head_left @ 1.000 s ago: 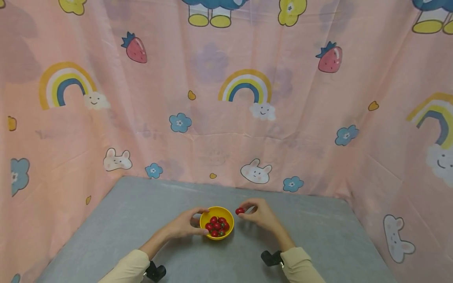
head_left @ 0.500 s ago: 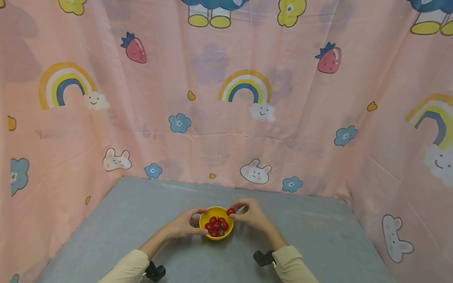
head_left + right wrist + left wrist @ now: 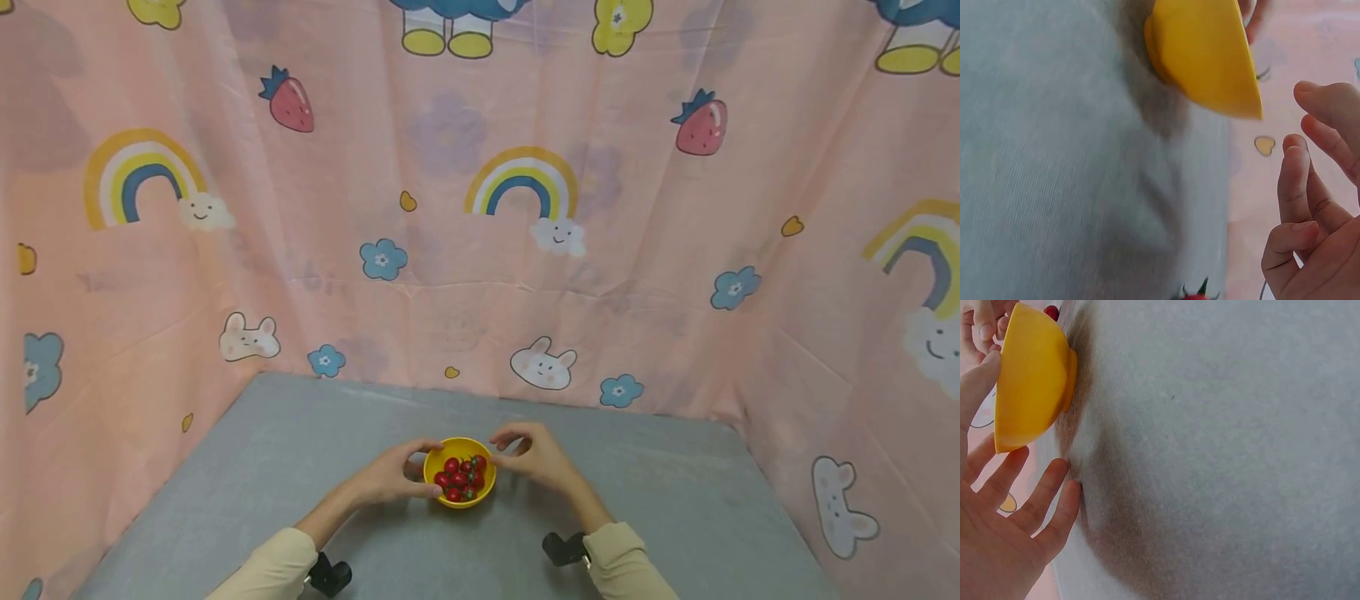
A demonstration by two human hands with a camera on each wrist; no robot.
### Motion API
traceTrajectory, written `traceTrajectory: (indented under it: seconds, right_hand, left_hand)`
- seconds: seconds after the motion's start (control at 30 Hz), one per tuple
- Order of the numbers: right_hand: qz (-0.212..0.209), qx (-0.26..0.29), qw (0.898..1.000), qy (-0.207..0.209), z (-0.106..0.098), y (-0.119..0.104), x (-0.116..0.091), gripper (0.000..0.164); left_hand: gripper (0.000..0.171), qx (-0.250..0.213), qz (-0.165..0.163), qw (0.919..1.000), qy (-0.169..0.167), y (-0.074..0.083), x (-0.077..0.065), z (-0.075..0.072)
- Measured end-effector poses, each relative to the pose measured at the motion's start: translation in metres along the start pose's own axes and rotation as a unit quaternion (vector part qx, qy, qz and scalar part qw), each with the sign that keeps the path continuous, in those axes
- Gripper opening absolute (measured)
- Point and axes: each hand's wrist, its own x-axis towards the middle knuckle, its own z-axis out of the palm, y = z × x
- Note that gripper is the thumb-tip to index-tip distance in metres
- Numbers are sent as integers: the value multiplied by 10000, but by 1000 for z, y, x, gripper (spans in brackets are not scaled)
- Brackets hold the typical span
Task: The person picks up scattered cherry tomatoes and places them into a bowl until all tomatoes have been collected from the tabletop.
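Observation:
A yellow bowl [image 3: 462, 504] of several small red cherry tomatoes [image 3: 460, 480] with green stems stands on the grey table. My left hand [image 3: 386, 477] grips the bowl from the left, thumb at the near rim and fingers round the far side. In the left wrist view the bowl's outer wall [image 3: 1032, 375] lies between thumb and fingers. My right hand [image 3: 542, 457] is just right of the bowl, fingers loosely bent around nothing. The right wrist view shows a gap between its fingertips and the bowl [image 3: 1210, 56].
A red cherry tomato [image 3: 1196, 296] with a green stem shows at the bottom edge of the right wrist view. The grey tabletop [image 3: 360, 417] is bounded by a pink patterned curtain [image 3: 450, 317] at the back and sides. Black cameras [image 3: 564, 548] sit at both wrists.
My right hand moved left to the bowl with a cherry tomato and let it go; the tomato now lies inside at the right. My left hand stayed on the bowl.

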Motion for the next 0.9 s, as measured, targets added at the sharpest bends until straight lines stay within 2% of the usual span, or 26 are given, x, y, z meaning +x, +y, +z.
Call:
traceTrajectory:
  seconds: [0.57,0.77,0.9]
  right_hand:
    - [124,-50,9981,604,-50,45,-53,30]
    - [548,-212,9961,665,-55,53,-61,41]
    - [975,-478,9907,819,-52,58,-61,48]
  left_hand:
    - [64,18,36,10000,16,0,0,0]
    - [65,-31,101,9999,-1,-1,-1,-1]
    - [66,-39,96,9999,-11,-1,-1,-1]
